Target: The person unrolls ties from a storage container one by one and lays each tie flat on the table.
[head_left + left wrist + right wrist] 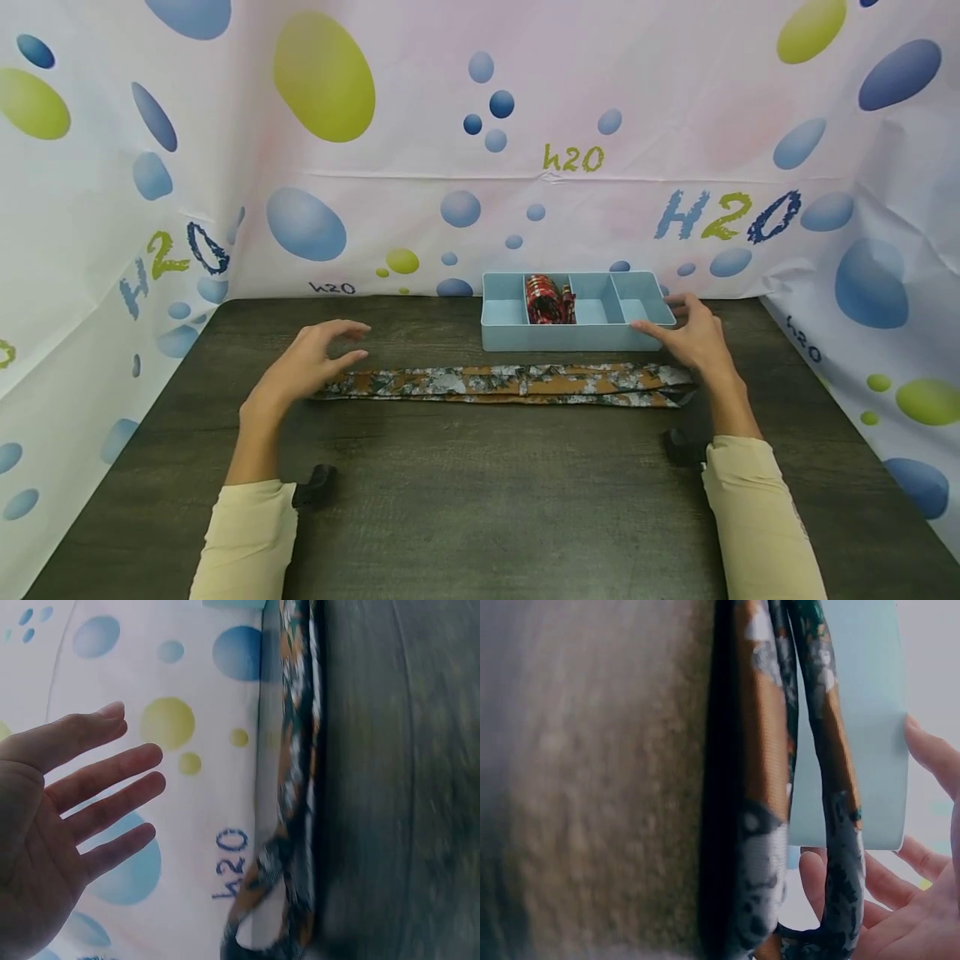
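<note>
An orange necktie point(480, 383) with a white and dark green floral print lies folded lengthwise across the table. Behind it stands a light blue divided box point(570, 337). My right hand point(693, 333) holds the right end of this box, thumb at the front rim and fingers around the far side. In the right wrist view, the tie's looped end partly hides those fingers point(885, 877). My left hand point(307, 358) hovers over the tie's left end, fingers spread and nothing in them. The left wrist view shows that hand point(82, 817) apart from the tie's looped end point(259, 900).
A rolled red plaid tie point(543, 300) sits in the box's second compartment from the left. Close behind the box rises a white sheet point(412, 108) with blue and green ovals, which also lines both sides. The dark wood table point(487, 500) extends toward me.
</note>
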Tool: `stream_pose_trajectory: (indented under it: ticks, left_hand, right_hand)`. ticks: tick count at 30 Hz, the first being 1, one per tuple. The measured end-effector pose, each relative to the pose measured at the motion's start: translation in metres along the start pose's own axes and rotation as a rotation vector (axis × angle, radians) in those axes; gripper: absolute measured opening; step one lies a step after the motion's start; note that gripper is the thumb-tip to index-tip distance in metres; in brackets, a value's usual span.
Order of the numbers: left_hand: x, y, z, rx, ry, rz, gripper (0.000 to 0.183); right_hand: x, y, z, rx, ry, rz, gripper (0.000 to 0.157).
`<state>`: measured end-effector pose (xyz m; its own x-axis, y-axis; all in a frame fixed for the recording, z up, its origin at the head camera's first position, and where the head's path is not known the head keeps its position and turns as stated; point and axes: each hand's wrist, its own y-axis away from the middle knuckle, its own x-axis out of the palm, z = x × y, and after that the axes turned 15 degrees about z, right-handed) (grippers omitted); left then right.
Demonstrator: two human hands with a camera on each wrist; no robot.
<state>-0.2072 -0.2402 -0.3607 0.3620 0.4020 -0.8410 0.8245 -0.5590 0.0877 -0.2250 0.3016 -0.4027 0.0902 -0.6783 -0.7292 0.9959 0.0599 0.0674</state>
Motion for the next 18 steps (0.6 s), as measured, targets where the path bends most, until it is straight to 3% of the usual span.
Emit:
stream_pose_trajectory:
  ticks: [18]
  left_hand:
    - [0.020, -0.063, -0.044, 0.170, -0.023, 0.029, 0.032]
  right_hand:
    - [-0.002, 0.002, -0.005, 0.012, -0.027, 0.012, 0.085]
